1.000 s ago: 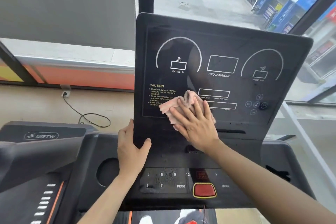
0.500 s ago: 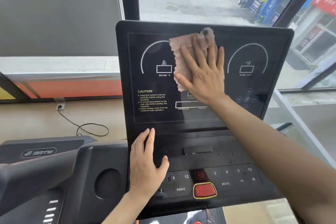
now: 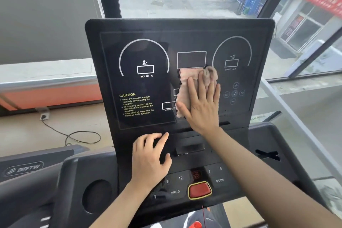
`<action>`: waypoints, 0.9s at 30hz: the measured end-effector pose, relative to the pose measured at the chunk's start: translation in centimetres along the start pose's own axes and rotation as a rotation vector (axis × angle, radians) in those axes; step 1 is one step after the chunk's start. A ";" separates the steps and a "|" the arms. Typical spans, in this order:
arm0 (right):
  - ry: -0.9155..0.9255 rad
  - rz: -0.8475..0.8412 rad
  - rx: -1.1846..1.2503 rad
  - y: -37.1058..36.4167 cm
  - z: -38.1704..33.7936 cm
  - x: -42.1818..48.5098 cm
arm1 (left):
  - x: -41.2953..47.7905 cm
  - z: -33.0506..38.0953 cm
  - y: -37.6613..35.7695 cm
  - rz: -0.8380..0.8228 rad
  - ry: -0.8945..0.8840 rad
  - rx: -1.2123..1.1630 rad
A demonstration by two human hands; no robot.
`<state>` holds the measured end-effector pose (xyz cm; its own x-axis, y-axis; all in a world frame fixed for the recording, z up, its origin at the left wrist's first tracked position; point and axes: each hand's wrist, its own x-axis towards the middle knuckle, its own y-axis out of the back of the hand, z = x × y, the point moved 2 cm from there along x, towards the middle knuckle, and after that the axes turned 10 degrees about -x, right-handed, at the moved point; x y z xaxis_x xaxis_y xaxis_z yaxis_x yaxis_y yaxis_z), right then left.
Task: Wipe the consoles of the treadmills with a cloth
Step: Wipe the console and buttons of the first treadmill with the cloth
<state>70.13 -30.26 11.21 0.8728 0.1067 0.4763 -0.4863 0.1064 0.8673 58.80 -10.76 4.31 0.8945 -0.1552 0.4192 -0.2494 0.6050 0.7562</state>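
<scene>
A black treadmill console (image 3: 144, 53) stands upright in front of me, with dial markings and a yellow CAUTION label. My right hand (image 3: 200, 106) presses a pale pink cloth (image 3: 187, 83) flat against the middle of the screen, fingers straight and spread. The cloth's upper part shows above my fingertips, just under the centre display box. My left hand (image 3: 149, 159) rests on the lower panel below the screen, fingers lightly bent, holding nothing.
A red stop button (image 3: 199, 189) and PROG and MODE keys sit on the lower panel. A round cup holder (image 3: 97, 196) lies to the left. A second treadmill (image 3: 24, 168) stands further left. A cable (image 3: 77, 135) runs across the floor. Windows stand behind.
My right hand has slid the cloth down from the top of the screen to its middle. My left hand stays on the lower panel, with its fingers more bent.
</scene>
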 end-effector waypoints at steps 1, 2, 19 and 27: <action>0.001 -0.025 0.005 -0.9 0.2 -1.7 | 0.0 0.0 0.0 0.011 0.001 -0.002; 0.003 -0.047 0.007 -1.7 0.4 -3.2 | 0.1 0.1 -0.1 0.019 0.002 -0.002; -0.032 -0.024 -0.002 2.4 3.7 4.5 | -0.1 0.3 -0.3 0.027 -0.008 0.024; -0.059 0.028 0.051 6.0 7.7 10.6 | -0.2 0.4 -0.1 0.026 0.002 0.037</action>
<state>76.78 -36.12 22.54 0.8607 0.0506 0.5066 -0.5088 0.0532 0.8592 58.48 -11.08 4.36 0.8880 -0.1384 0.4385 -0.2864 0.5795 0.7629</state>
